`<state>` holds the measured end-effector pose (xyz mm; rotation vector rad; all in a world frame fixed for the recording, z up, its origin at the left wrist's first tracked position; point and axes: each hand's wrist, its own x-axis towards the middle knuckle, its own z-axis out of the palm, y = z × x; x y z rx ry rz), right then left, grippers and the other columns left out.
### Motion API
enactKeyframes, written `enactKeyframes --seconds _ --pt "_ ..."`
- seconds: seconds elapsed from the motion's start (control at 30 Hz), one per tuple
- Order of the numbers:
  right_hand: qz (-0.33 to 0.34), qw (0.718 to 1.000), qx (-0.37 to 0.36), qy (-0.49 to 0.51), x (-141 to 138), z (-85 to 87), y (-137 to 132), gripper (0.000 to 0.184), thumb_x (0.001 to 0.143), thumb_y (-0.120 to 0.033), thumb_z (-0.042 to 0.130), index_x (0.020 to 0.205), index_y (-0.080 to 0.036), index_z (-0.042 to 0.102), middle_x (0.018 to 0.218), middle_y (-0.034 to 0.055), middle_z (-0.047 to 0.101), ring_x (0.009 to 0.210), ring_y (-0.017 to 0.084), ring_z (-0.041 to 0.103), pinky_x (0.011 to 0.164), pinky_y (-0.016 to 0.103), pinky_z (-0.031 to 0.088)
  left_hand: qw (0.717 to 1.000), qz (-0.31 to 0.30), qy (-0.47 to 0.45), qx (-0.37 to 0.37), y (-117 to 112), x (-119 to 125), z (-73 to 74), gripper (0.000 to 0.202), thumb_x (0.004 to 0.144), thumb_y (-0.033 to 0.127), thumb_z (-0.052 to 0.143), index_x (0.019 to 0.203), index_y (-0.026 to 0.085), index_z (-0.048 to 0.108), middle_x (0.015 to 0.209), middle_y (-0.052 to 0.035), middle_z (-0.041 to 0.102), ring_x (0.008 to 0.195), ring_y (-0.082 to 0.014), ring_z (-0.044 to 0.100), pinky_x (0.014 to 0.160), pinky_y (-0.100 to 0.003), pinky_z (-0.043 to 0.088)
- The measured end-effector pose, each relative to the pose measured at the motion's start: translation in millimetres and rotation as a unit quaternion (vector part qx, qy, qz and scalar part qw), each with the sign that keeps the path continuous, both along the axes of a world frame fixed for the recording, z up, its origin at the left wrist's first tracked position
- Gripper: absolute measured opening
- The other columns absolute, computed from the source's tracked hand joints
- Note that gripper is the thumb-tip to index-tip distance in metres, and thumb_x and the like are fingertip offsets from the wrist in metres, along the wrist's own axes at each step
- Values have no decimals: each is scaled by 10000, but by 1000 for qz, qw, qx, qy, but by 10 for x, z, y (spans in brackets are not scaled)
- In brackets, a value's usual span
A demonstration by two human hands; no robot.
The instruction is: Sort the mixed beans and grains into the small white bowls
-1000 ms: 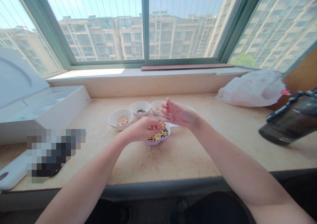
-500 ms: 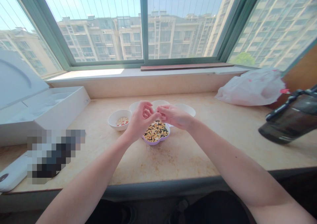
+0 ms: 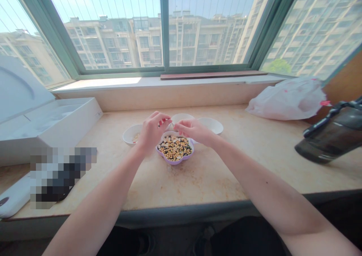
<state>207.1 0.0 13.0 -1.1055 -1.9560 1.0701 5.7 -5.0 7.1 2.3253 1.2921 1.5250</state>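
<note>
Above the far rim of a purple, scalloped bowl (image 3: 174,162), my two hands almost meet at the fingertips. The bowl holds a mix of yellow and black beans (image 3: 175,149) with some pale flat pieces. My left hand (image 3: 152,129) is bent over with its fingers pinched together; a small dark bit shows at the tips, too small to name. My right hand (image 3: 195,129) pinches too, thumb against forefinger, and whatever it holds cannot be made out. Beside my left wrist a white bowl (image 3: 128,134) with pale pieces is partly covered.
More white bowls stand behind my hands, one in the middle (image 3: 182,116) and one at the right (image 3: 213,124). An open white box (image 3: 70,120) is at the left, near a blurred-out dark object. A plastic bag (image 3: 285,99) and a dark bottle (image 3: 325,143) stand right.
My left hand has moved left and turned over, now covering more of the left white bowl. My right hand has shifted slightly left. More of the beans shows.
</note>
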Motion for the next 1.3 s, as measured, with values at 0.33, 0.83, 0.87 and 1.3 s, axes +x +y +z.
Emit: enactKeyframes --seconds 0.33,0.83,0.87,1.3 --pt "116 882 160 -427 48 43 -56 216 841 -402 704 797 -199 761 797 57 707 733 197 605 629 309 356 979 133 130 -83 363 -208 -9 228 963 213 555 1006 201 779 1033 -78 782 936 -227 706 911 -346 524" --pt "84 913 149 -371 18 -98 -15 117 813 -207 690 799 -220 805 801 56 741 745 205 635 664 309 395 957 149 227 -98 216 -136 -14 296 956 238 539 1174 209 738 1074 -86 781 966 -247 717 907 -351 527" --pt "87 916 153 -361 17 -107 -14 127 812 -195 683 779 -222 803 799 56 745 743 207 636 658 313 392 958 144 228 -95 222 -146 -28 288 950 231 544 1155 205 743 1059 -90 783 948 -249 717 891 -352 530" --pt "105 922 178 -328 17 -117 -20 199 878 -197 626 788 -215 803 862 69 714 783 200 629 711 316 412 970 105 180 -122 101 -142 -65 227 913 215 600 1063 224 770 968 -69 789 861 -239 713 821 -337 536"
